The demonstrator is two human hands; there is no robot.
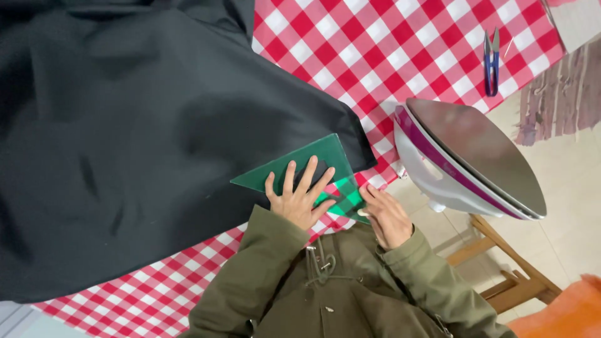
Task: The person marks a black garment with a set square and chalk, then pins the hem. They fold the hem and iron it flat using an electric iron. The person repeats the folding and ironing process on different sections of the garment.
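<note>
Olive-green jacket sleeves (250,263), of a matte woven cloth with a drawstring at the collar, are seen nearest the head camera. From them the left hand (299,199) is laid flat on a green translucent plastic set square (307,164), its fingers (308,175) spread wide and pressed down on the triangle. The right hand (385,216) is placed at the set square's lower corner, its fingers held close together and curled; whether something small is pinched there cannot be told.

The set square is rested partly on the edge of a large black smooth fabric (138,138) and partly on the red-and-white checked cloth (375,50) by which the counter is covered, close to the counter's near edge. The fabric is spread out across most of the counter, with soft creases left in it. The triangle appears already aligned at the fabric's corner; no drawn line or cut can be made out on the dark cloth, so that much appears not yet done.

Just right of the hands a white and purple electric iron (463,163) is stood on its heel, its grey metal soleplate turned upward. Blue-handled thread snips (491,62) are laid well apart.
</note>
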